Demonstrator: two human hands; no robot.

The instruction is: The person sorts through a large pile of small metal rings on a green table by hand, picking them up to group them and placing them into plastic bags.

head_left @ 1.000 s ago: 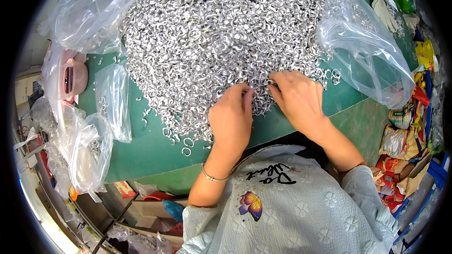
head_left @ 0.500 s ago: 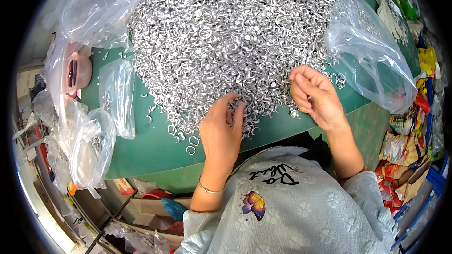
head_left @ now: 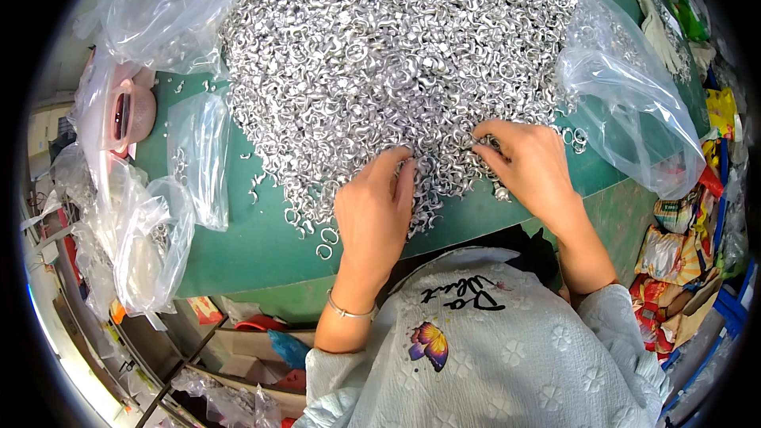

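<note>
A large heap of small silvery metal pieces (head_left: 380,55), mostly curved hooks and some rings, covers the middle of the green table (head_left: 254,265). At the heap's near edge is my left hand (head_left: 371,202), back upward, its thumb and forefinger drawn close together among the pieces. Whatever lies between those fingertips is too small to make out. My right hand (head_left: 533,165) reaches into the heap's right side with its thumb and forefinger apart, metal pieces showing between and around the tips. Its other fingers are curled under and partly hidden.
Clear plastic bags (head_left: 634,103) lie right of the heap, with another bag (head_left: 170,12) at the far left. A flat clear bag (head_left: 200,158) and a pink plastic container (head_left: 135,115) are on the left. Two loose rings (head_left: 324,251) lie near the front edge. Colourful packages (head_left: 664,254) are stacked at right.
My right hand has turned palm down and moved left onto the heap, its thumb and forefinger parting. My left thumb and forefinger have come closer together.
</note>
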